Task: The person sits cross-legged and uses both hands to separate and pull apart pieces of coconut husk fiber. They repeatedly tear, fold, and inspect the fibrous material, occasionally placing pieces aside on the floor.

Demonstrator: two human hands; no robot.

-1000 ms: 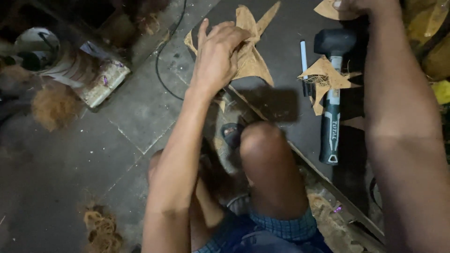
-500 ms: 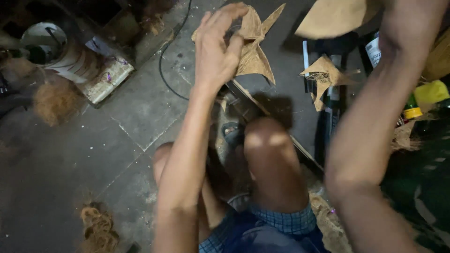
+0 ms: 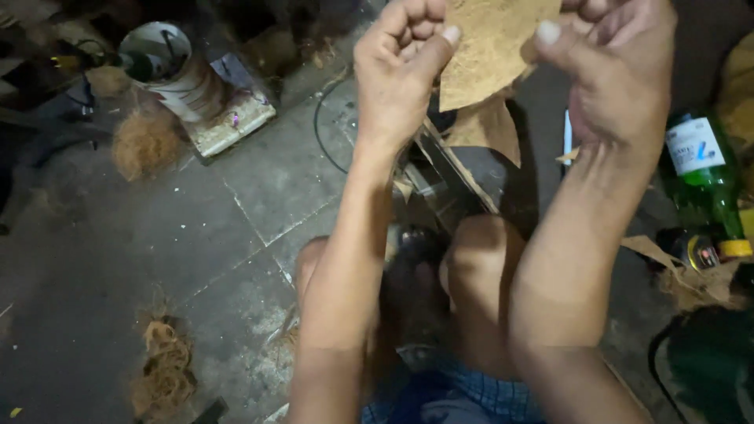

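From the head view, we hold a tan fibrous sheet up between both hands: the left hand pinches its left edge with thumb against curled fingers, the right hand pinches the right edge. Below the grip lies another tan piece; to the right stands a green bottle. Pulling the edges apart could tear the brittle sheet, we judge.

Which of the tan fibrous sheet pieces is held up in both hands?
The large tan sheet at top centre, pinched by left hand and right hand; the other pieces lie below on the floor.
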